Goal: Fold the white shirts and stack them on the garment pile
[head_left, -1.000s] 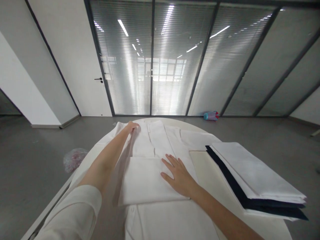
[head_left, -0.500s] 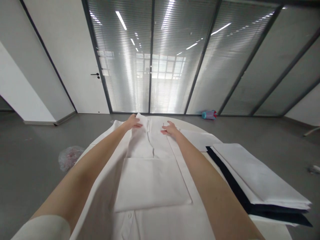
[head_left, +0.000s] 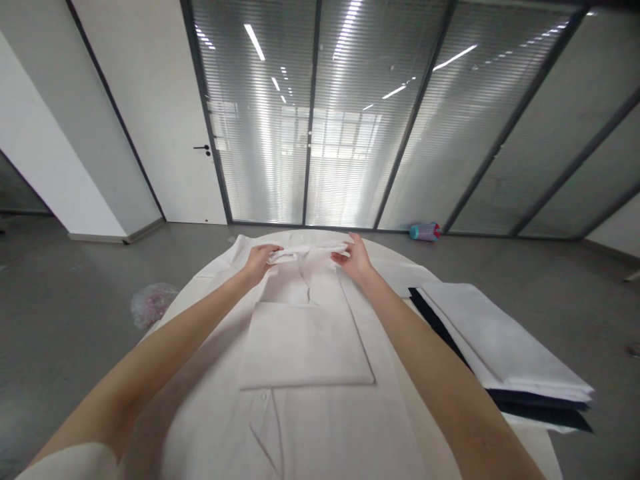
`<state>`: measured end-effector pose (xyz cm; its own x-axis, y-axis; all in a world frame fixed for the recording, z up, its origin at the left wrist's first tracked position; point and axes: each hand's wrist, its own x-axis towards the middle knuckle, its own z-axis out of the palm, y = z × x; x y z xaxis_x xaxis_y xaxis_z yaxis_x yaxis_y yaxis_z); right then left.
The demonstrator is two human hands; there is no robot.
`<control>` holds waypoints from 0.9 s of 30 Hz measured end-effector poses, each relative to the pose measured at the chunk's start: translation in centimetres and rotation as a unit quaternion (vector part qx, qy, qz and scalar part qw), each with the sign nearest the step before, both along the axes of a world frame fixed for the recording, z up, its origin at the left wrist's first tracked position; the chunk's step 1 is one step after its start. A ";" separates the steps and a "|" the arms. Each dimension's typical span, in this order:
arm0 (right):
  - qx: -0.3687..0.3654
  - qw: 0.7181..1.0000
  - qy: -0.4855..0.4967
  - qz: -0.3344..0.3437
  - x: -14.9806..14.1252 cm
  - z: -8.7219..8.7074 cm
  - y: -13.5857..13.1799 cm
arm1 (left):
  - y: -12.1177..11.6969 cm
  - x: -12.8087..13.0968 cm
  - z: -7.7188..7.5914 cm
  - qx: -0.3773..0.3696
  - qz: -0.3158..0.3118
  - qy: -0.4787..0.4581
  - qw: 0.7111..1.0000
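A white buttoned garment [head_left: 340, 427] lies spread over the round table, a single button showing toward the near side. On its middle is a flat, rectangular white cloth panel [head_left: 307, 347]; whether this is part of the garment I cannot tell. My left hand [head_left: 259, 263] pinches the left end of the garment's bunched far edge. At the right end of that same edge, my right hand [head_left: 356, 260] has thumb and fingers closed on the cloth. Between both hands the edge is gathered into a narrow fold.
To the right, a stack of folded white and dark navy cloth [head_left: 500, 340] overhangs the table [head_left: 537, 447]. A clear plastic bag [head_left: 153, 305] is on the floor at left. A blue and red item [head_left: 424, 232] lies by the glass partition [head_left: 345, 180].
My right hand has gone from spread fingers to gripping the far edge. That edge is now folded over between my hands. The view has shifted slightly left.
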<state>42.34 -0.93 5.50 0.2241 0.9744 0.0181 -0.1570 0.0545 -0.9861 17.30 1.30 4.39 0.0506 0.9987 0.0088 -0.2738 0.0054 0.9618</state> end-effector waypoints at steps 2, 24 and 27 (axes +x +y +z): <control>-0.055 0.998 -0.001 0.007 0.4 -1.4 -2.4 | -2.9 -0.6 -1.2 -0.003 0.001 0.033 0.999; 0.066 0.921 -0.384 0.015 0.5 -8.4 -6.4 | -5.4 -3.5 -4.3 0.128 -0.112 0.253 0.952; 0.045 0.900 -0.434 0.013 0.6 -7.8 -6.9 | -5.3 -4.4 -4.2 0.096 -0.156 0.298 0.937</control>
<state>42.97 -7.84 -2.31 0.0642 0.9651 0.2539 0.6676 0.1476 -0.7297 12.95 -4.00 0.22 0.3934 0.9172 0.0637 0.2975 -0.1925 0.9351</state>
